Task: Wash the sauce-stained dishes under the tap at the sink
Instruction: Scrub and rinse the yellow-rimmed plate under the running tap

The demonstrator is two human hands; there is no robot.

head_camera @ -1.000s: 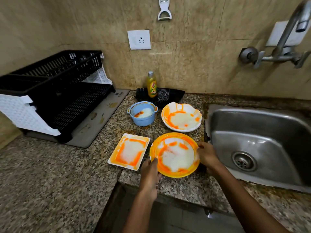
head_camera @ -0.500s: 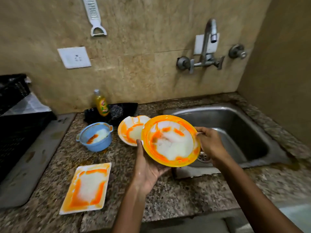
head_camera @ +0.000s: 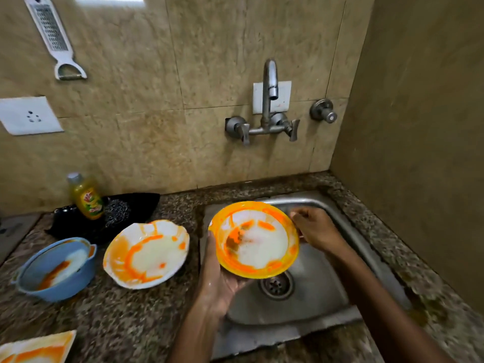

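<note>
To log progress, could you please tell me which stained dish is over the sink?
The round orange plate, held by both hands above the sink; the other dishes sit on the counter.

Dim, warm, perhaps motion-blurred edges

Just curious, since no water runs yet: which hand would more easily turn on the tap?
Probably the right hand: it only pinches the orange plate rim, nearer the tap, while the left hand supports the plate from beneath.
</note>
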